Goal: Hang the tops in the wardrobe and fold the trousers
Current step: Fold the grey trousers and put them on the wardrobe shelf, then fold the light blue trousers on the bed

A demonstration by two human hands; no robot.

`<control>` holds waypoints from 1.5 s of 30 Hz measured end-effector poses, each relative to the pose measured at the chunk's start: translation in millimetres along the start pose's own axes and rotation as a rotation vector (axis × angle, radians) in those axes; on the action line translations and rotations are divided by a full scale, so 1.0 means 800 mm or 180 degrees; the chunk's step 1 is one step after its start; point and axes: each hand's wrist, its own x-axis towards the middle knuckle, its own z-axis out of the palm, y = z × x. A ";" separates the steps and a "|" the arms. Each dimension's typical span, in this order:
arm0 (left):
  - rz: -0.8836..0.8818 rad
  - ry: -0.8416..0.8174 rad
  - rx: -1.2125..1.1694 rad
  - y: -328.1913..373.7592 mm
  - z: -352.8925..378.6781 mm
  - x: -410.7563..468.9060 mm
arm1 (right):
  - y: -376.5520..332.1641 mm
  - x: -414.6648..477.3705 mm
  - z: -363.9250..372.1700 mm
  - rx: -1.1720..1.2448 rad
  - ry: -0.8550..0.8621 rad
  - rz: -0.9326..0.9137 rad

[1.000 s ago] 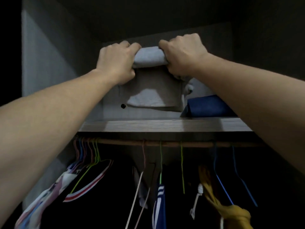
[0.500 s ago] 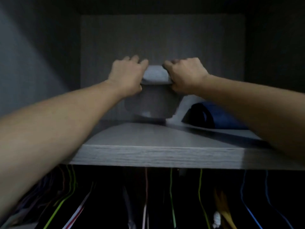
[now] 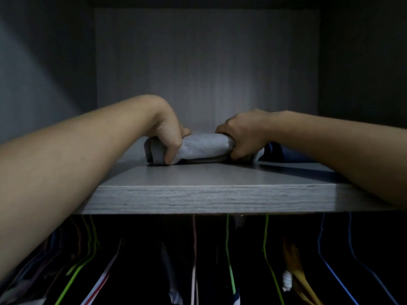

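Trousers (image 3: 204,146) (grey, folded) on shelf (image 3: 209,197), ends in tight grip of left hand (image 3: 167,134) and right hand (image 3: 244,135)

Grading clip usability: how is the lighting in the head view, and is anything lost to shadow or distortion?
Head view: dim overall; the shelf front, folded grey garment, left hand and right hand are readable; the dark blue garment and the hangers below sink into shadow; wide-angle stretch enlarges the forearms at the edges.

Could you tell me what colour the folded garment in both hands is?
Light grey folded garment, best in head view.
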 end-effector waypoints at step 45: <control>0.2261 0.4343 -0.1305 0.270 0.143 -0.241 | -0.087 -0.594 -0.092 -0.1832 0.0981 0.2839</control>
